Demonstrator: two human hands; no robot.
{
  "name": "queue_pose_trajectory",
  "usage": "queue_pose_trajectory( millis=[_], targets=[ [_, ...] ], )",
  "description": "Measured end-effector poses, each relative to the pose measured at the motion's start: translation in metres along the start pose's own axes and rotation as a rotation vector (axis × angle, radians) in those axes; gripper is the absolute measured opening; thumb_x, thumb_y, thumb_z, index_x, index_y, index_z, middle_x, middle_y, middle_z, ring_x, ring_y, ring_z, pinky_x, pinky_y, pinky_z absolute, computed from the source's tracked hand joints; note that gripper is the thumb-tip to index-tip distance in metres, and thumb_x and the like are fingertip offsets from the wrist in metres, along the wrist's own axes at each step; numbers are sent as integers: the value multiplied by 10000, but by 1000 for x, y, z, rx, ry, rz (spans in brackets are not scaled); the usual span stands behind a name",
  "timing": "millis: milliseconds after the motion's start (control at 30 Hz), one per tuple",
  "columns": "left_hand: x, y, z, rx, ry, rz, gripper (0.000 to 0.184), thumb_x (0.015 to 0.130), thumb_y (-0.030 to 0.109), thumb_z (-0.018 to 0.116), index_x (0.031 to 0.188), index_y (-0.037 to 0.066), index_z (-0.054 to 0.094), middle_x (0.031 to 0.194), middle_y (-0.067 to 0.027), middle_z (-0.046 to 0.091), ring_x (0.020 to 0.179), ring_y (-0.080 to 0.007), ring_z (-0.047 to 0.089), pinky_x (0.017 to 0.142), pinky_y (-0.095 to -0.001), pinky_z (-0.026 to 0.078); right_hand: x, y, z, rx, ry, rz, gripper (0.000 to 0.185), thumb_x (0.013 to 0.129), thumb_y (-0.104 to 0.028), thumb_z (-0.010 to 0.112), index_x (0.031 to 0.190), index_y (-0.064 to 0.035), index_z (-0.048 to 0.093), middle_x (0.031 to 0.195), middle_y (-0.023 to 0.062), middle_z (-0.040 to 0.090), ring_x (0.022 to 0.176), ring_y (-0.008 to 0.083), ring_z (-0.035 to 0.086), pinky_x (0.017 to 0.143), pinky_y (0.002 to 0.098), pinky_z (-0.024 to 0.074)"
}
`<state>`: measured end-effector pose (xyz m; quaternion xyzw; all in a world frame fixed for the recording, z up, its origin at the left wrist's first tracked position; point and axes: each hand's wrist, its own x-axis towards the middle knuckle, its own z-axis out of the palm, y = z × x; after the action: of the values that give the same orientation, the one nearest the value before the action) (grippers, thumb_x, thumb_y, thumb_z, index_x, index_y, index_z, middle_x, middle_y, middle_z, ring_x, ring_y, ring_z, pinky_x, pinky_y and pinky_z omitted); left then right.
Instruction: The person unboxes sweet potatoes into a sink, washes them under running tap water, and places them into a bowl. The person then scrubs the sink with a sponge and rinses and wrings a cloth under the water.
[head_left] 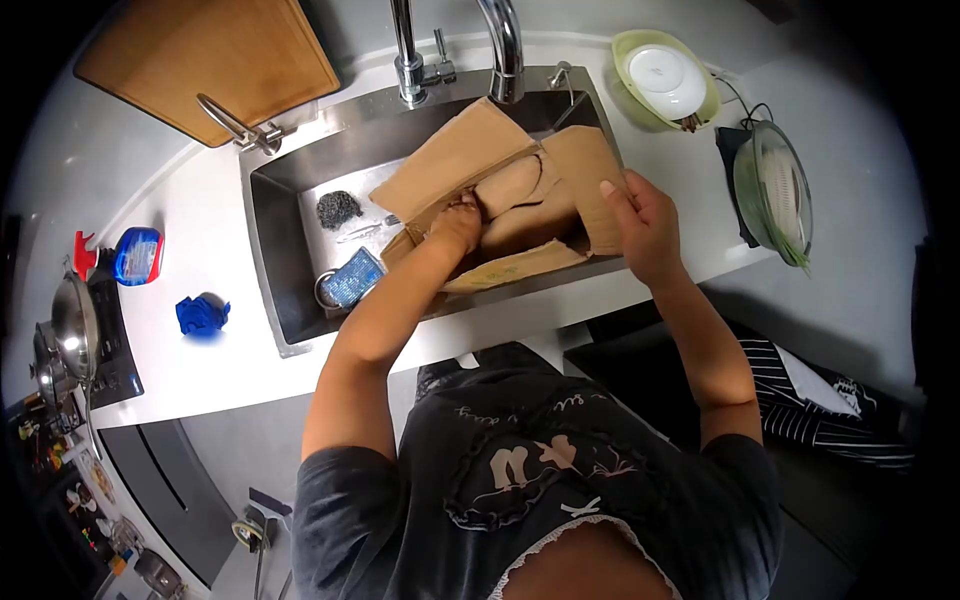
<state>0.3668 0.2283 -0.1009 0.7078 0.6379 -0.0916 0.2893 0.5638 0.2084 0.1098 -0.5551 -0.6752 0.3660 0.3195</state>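
Observation:
An open brown cardboard box [462, 150] rests over the right part of the steel sink [290, 290], its flaps spread outward. My left hand [458, 226] reaches in at the box's left side, fingers curled against the cardboard by the base of the large flap; the fingertips are partly hidden. On the other side, my right hand [650, 222] pinches the right flap, thumb on top and fingers underneath. Inside the box, a cut, curved piece of cardboard shows. Left of the box in the sink lie a dark steel-wool scourer [338, 209] and a blue sponge [353, 277].
Faucets [506, 60] rise behind the sink. A wooden cutting board [210, 65] leans at the back left. Left on the counter are a blue spray bottle [138, 256] and a blue cloth [203, 315]. At right stand a green basin [640, 50] and a glass bowl [775, 195].

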Motion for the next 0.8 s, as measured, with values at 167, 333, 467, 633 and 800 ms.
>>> queue_pose_trajectory(
  millis=[167,333,467,633,800],
  targets=[
    [12,-21,28,-135,158,-63,529,741,232,622,1131,-39,390,1066,-227,548,961,-323,567,817,-365,474,3,7,22,16,-21,73,189,866,-162,500,893,12,566,668,41,572,605,52,489,559,218,407],
    [19,-43,15,-73,54,101,608,678,369,657,1090,-19,434,979,-229,579,917,-337,572,807,-391,460,20,13,31,-177,48,78,191,863,-172,510,840,14,548,592,55,524,541,89,454,505,247,377],
    [7,-48,-5,53,-72,179,637,656,382,683,1089,-23,449,978,-221,579,917,-311,575,823,-355,453,28,25,31,-333,87,85,199,846,-192,515,806,3,525,566,143,506,477,230,485,467,323,366],
    [-24,-34,-54,176,-218,225,504,711,444,609,914,-18,596,919,-191,615,910,-277,588,823,-337,446,30,44,40,-316,114,12,209,862,-193,523,863,15,548,545,50,471,487,84,379,461,254,331],
    [-51,-38,-82,-321,-262,188,611,643,502,572,973,-12,605,934,-215,607,916,-301,579,811,-337,443,24,44,61,-310,12,116,211,861,-201,507,925,-5,556,568,110,503,466,146,444,466,291,356]
  ],
)
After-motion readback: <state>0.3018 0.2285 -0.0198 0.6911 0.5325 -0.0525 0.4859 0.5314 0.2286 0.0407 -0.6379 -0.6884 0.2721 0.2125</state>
